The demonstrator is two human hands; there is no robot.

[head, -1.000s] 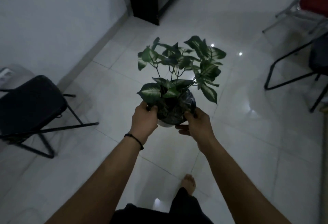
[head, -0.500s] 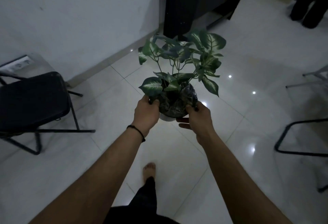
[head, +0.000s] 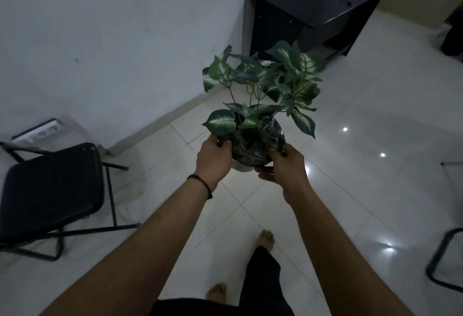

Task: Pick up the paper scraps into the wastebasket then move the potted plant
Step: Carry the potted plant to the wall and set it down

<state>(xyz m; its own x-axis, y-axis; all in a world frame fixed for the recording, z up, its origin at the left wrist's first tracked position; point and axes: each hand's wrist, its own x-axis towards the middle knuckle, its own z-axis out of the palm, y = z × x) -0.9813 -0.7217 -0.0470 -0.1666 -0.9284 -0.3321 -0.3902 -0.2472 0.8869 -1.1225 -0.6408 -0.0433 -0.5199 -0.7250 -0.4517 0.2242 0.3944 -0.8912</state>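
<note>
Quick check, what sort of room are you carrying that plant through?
Probably a plain office or waiting room: a dark desk against the wall, a black folding chair on glossy white floor tiles, and a wall socket strip.

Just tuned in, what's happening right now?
A person is carrying the potted plant in both hands, held out in front above the tiled floor. The left hand and right hand grip opposite sides of the pot. A black desk stands ahead by the wall, and a black chair is off to the left. No paper scraps or wastebasket are in view.
</note>
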